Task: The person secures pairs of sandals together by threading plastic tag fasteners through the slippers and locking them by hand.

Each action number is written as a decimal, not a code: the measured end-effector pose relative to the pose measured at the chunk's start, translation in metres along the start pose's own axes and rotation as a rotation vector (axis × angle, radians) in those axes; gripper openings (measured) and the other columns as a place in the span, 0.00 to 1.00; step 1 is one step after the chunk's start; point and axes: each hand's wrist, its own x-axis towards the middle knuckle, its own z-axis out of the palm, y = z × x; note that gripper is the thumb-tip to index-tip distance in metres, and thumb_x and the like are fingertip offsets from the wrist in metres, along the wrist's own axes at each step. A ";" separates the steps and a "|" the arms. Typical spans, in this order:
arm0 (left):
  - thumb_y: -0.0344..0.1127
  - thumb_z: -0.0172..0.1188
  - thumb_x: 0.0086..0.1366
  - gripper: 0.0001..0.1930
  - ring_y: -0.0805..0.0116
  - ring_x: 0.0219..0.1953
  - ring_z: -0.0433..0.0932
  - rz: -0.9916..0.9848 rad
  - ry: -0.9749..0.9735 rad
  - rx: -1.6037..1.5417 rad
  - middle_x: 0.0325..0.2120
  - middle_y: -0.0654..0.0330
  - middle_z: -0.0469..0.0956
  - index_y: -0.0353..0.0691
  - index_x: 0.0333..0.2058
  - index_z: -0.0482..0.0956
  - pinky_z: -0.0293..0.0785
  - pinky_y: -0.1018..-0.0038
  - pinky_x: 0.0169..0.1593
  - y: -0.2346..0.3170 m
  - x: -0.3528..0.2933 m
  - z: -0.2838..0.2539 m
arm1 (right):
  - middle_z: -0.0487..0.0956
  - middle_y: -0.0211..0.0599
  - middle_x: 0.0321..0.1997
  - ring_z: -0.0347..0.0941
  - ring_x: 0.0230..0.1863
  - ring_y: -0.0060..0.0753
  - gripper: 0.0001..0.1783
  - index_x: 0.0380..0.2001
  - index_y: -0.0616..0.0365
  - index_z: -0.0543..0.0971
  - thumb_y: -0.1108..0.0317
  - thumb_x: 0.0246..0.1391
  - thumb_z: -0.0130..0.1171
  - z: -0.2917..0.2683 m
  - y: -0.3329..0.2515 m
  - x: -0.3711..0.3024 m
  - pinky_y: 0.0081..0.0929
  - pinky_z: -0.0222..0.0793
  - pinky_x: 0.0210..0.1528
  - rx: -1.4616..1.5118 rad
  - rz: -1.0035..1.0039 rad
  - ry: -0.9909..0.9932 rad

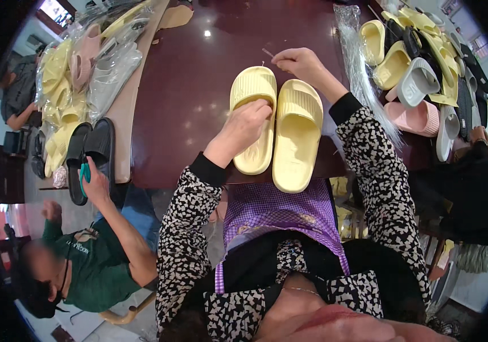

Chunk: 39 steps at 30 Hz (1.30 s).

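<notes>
A pair of pale yellow slide slippers lies side by side on the dark red table in front of me. My left hand reaches into the left slipper, its fingers closed at the edge of the strap. The right slipper sits close beside it, untouched by either hand. Just beyond the toes, my right hand pinches a thin, light stick-like piece; its exact kind is too small to tell. A small pale bit stands up at the left slipper's toe.
Bundled clear plastic strands run along the table's right side, beside piled yellow, grey, pink and black slippers. At left, bagged slippers lie on another table. A co-worker there holds teal-handled scissors at black slippers.
</notes>
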 end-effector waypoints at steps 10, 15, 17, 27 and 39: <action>0.23 0.53 0.52 0.06 0.57 0.36 0.75 -0.012 0.043 -0.037 0.32 0.54 0.73 0.35 0.31 0.71 0.73 0.66 0.40 0.000 -0.004 -0.001 | 0.77 0.40 0.36 0.73 0.39 0.45 0.11 0.38 0.54 0.79 0.73 0.49 0.55 0.022 0.009 0.020 0.33 0.70 0.42 -0.534 -0.304 -0.236; 0.23 0.53 0.53 0.06 0.57 0.37 0.75 -0.018 0.045 -0.030 0.32 0.54 0.73 0.34 0.31 0.71 0.73 0.67 0.40 -0.002 -0.005 -0.003 | 0.77 0.39 0.35 0.73 0.40 0.44 0.12 0.38 0.53 0.79 0.73 0.50 0.53 0.024 0.004 0.020 0.34 0.69 0.44 -0.424 -0.317 -0.179; 0.23 0.52 0.52 0.06 0.57 0.37 0.75 -0.023 0.041 -0.029 0.32 0.54 0.73 0.34 0.31 0.71 0.73 0.67 0.40 -0.001 -0.004 -0.002 | 0.77 0.39 0.35 0.73 0.41 0.44 0.11 0.38 0.53 0.79 0.72 0.50 0.52 0.022 -0.003 0.019 0.35 0.68 0.45 -0.270 -0.280 -0.132; 0.23 0.53 0.53 0.07 0.57 0.36 0.75 -0.046 0.047 -0.024 0.32 0.54 0.75 0.33 0.32 0.72 0.73 0.67 0.41 0.003 -0.001 -0.005 | 0.77 0.40 0.33 0.73 0.37 0.45 0.10 0.35 0.57 0.78 0.74 0.48 0.52 0.015 0.012 0.019 0.36 0.69 0.42 -0.589 -0.299 -0.130; 0.26 0.55 0.56 0.11 0.64 0.31 0.78 -0.103 0.383 0.027 0.32 0.54 0.79 0.32 0.39 0.76 0.74 0.75 0.33 -0.007 0.060 -0.020 | 0.79 0.36 0.29 0.75 0.32 0.25 0.06 0.34 0.62 0.77 0.74 0.52 0.55 0.019 -0.005 -0.023 0.21 0.70 0.36 0.075 -0.128 0.328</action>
